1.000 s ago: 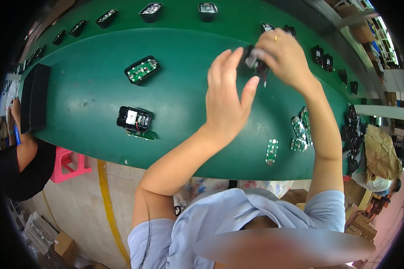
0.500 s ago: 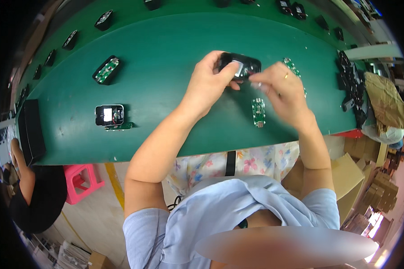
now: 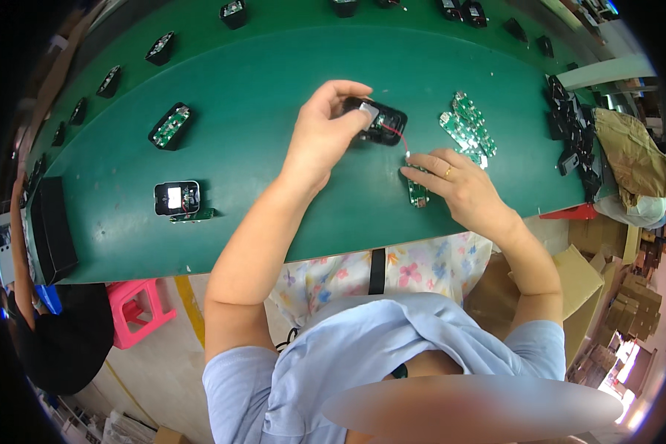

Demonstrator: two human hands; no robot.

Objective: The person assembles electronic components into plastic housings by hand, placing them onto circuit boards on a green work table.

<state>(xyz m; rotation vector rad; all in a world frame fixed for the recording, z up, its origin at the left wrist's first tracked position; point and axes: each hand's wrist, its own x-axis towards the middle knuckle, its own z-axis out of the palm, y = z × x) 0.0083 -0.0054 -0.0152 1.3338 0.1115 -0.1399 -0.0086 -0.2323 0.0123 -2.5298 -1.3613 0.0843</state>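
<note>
My left hand (image 3: 320,135) is closed around a black plastic housing (image 3: 392,124), with the thumb on a silver-grey block (image 3: 368,115) inside it. A thin red wire (image 3: 403,139) runs out of the housing to a small white plug (image 3: 407,154) beside my right fingertips. My right hand (image 3: 451,181) is closed over the upper end of a green circuit board (image 3: 417,192), its fingers covering part of it. Whether the plug touches the board, I cannot tell. Right of there lies a loose pile of green circuit boards (image 3: 470,127).
On the green table (image 3: 274,66), an open housing (image 3: 177,198) with a board against it and another housing holding a board (image 3: 172,126) lie left. Black housings (image 3: 570,140) are heaped right. More units line the far strip. A black box (image 3: 54,229) stands by a co-worker's arm (image 3: 20,251).
My right hand has come down from the housing onto the circuit board, uncovering the board pile. The red wire now stretches toward it. My left hand has shifted slightly left with the housing.
</note>
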